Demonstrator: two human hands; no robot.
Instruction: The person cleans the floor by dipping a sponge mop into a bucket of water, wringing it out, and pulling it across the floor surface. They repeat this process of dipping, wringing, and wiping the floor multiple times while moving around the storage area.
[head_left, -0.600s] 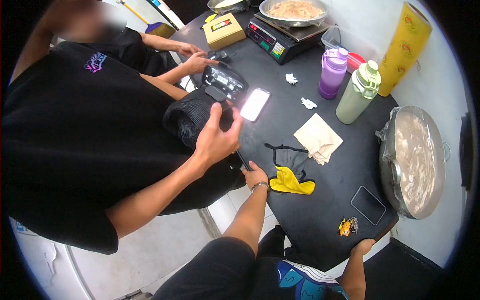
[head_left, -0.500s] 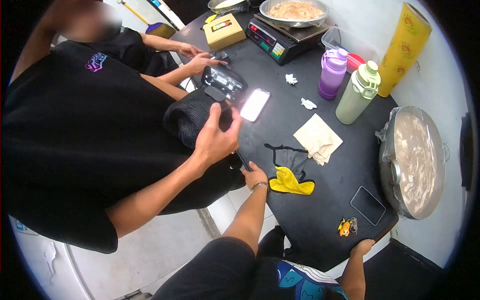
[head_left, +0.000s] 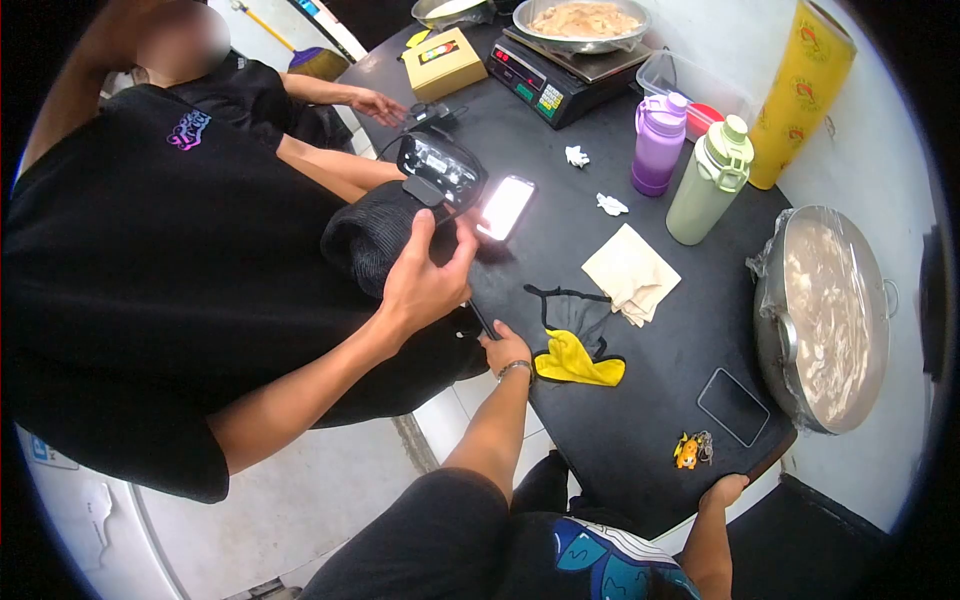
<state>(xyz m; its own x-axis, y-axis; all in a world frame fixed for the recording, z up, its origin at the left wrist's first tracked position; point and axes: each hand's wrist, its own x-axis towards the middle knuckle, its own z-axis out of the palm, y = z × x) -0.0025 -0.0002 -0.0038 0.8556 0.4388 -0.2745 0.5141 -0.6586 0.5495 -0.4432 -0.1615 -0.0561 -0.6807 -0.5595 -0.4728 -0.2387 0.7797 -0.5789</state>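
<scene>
My left hand (head_left: 507,350), with a bracelet at the wrist, grips the near left edge of the black table (head_left: 640,400). At the table's lower right corner, my right hand (head_left: 724,490) is closed over the edge. A grey and yellow cloth item (head_left: 580,358) lies just right of my left hand. Close to my right hand are an orange figure keychain (head_left: 686,450) and a dark phone (head_left: 734,407). Folded beige cloths (head_left: 632,272) lie farther back.
A person in black (head_left: 200,280) stands at the left, one hand (head_left: 425,280) raised by a dark cap with a device. A lit phone (head_left: 507,208), purple bottle (head_left: 658,145), green bottle (head_left: 708,182), scale (head_left: 540,85), yellow box (head_left: 444,63) and large covered pan (head_left: 825,315) are on the table.
The co-worker's far hand has moved from the small black device to beside the lit phone. Another person's hand has drawn back from that device. My hands keep their places; the view shifts slightly.
</scene>
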